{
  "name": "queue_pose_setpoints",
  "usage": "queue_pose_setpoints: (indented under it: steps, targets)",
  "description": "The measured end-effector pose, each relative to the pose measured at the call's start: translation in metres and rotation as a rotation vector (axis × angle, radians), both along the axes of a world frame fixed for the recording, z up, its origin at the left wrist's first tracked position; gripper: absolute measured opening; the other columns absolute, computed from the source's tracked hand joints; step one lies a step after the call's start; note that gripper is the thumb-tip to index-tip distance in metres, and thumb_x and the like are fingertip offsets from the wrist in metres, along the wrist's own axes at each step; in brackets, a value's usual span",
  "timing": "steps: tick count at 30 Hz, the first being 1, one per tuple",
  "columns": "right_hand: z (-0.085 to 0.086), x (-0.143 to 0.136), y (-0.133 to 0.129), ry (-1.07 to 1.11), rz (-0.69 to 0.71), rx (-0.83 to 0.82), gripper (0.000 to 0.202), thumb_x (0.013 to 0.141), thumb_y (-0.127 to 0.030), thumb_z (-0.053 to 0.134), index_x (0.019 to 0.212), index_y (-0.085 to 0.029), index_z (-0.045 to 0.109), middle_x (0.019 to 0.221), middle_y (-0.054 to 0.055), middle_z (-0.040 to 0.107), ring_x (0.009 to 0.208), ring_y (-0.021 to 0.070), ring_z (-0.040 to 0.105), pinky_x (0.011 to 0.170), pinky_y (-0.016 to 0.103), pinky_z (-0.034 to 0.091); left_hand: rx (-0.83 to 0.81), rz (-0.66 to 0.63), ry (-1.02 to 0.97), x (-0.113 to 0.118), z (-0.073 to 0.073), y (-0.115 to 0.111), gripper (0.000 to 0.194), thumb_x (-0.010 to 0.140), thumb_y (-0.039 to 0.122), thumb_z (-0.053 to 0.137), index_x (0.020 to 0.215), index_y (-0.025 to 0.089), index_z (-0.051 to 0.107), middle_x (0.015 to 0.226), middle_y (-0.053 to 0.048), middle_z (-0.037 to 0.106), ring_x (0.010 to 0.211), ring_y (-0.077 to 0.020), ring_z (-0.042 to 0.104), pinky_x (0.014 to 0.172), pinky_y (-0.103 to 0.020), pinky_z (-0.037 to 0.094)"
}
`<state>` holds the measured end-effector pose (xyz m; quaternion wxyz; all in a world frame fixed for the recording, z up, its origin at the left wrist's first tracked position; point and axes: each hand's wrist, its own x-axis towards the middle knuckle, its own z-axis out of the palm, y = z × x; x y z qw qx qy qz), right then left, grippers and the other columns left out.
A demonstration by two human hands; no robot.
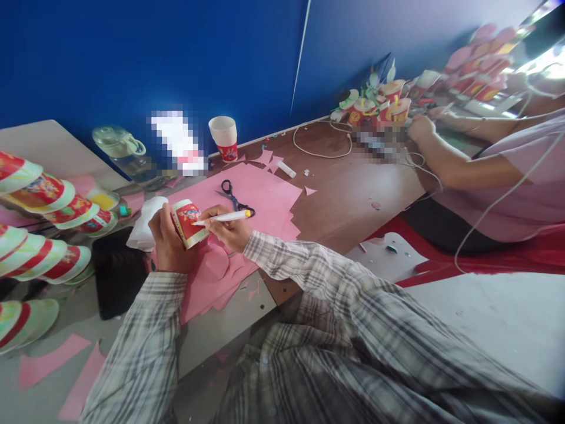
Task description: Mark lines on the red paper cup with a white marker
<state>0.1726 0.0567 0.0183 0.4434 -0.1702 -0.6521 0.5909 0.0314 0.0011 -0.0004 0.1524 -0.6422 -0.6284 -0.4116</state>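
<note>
My left hand [170, 244] is closed around a red and white paper cup [189, 221], which is tilted on its side. In my right hand [229, 232] is a white marker [232, 217] with a yellow end, its tip at the cup's printed side. Beneath both hands spread pink paper sheets [265, 194], including a rounded piece below the cup. Dark-handled scissors [236, 200] lie on the paper just beyond my right hand. A crumpled white tissue [148, 224] sits beside my left hand.
Stacks of decorated paper cups [57, 200] and a dark tablet-like slab [119, 274] are at the left. Against the blue wall stand a clear bottle [126, 153] and a paper cup [223, 138]. A glue stick [286, 169] lies nearby. At the right, a co-worker's hands [421, 126] work near decorated cups.
</note>
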Motion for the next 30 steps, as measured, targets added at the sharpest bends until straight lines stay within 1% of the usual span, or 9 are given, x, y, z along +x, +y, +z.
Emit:
queue_pose_setpoints:
  steps: [4,7,10,14,18,21,24,30]
  targets:
    - [0.0003,0.0011,0.0008,-0.022,0.004,0.040,0.024,0.082,-0.030,0.044,0.087,-0.009,0.053,0.073,0.005,0.052,0.064,0.0078,0.046,0.056,0.020,0.039,0.009,-0.006,-0.029,-0.0016,-0.0011,0.0001,0.075,0.069,0.032,0.056,0.130,0.004,0.024,0.124,-0.024,0.037,0.118,-0.0282,0.034,0.099,-0.050,0.031]
    - [-0.0007,0.0009,0.0003,-0.017,0.007,0.029,0.027,0.082,-0.033,0.044,0.090,-0.009,0.053,0.071,0.004,0.051,0.061,0.0073,0.044,0.053,0.019,0.038,0.032,0.000,-0.037,-0.0031,-0.0039,0.0022,0.073,0.069,0.031,0.056,0.129,0.004,0.025,0.123,-0.024,0.038,0.117,-0.0278,0.035,0.098,-0.049,0.032]
    - [-0.0016,0.0000,-0.0004,-0.003,0.004,-0.017,0.031,0.082,-0.037,0.044,0.091,-0.009,0.052,0.068,0.002,0.049,0.057,0.0056,0.042,0.050,0.018,0.037,0.066,0.007,-0.025,-0.0042,-0.0061,0.0040,0.072,0.069,0.031,0.056,0.128,0.004,0.026,0.122,-0.023,0.039,0.116,-0.0273,0.036,0.098,-0.049,0.033]
    - [-0.0024,-0.0012,0.0005,0.031,-0.017,-0.067,0.036,0.081,-0.044,0.045,0.090,-0.010,0.052,0.066,0.001,0.048,0.056,0.0048,0.042,0.048,0.017,0.036,0.056,0.004,0.012,-0.0043,-0.0052,0.0032,0.075,0.068,0.031,0.057,0.129,0.003,0.024,0.122,-0.024,0.038,0.117,-0.0272,0.035,0.098,-0.048,0.033]
    - [-0.0019,-0.0016,0.0011,0.110,0.008,-0.125,0.043,0.077,-0.051,0.048,0.088,-0.009,0.052,0.066,0.002,0.049,0.053,0.0040,0.043,0.045,0.017,0.035,0.023,0.007,0.010,-0.0043,-0.0038,0.0018,0.078,0.067,0.034,0.058,0.130,0.003,0.023,0.123,-0.024,0.037,0.117,-0.0278,0.034,0.099,-0.049,0.032]
    - [0.0003,-0.0008,0.0000,0.142,0.034,-0.154,0.046,0.075,-0.053,0.050,0.086,-0.008,0.051,0.064,0.001,0.048,0.049,0.0030,0.042,0.044,0.017,0.035,0.025,0.020,-0.012,-0.0056,-0.0054,0.0028,0.080,0.066,0.038,0.058,0.129,0.004,0.023,0.122,-0.023,0.038,0.116,-0.0280,0.035,0.098,-0.049,0.032]
    - [0.0027,0.0005,-0.0012,0.127,0.046,-0.145,0.044,0.075,-0.052,0.050,0.083,-0.008,0.051,0.063,0.000,0.048,0.049,0.0027,0.041,0.044,0.017,0.035,0.020,0.035,-0.025,-0.0069,-0.0074,0.0042,0.080,0.066,0.039,0.058,0.130,0.005,0.023,0.121,-0.022,0.039,0.116,-0.0275,0.035,0.098,-0.049,0.031]
    - [0.0039,0.0030,-0.0007,0.059,0.007,-0.070,0.034,0.081,-0.042,0.047,0.083,-0.008,0.052,0.064,0.001,0.048,0.054,0.0037,0.043,0.047,0.016,0.036,0.024,0.033,-0.026,-0.0067,-0.0080,0.0042,0.080,0.067,0.039,0.057,0.130,0.004,0.024,0.122,-0.023,0.039,0.116,-0.0268,0.035,0.098,-0.047,0.032]
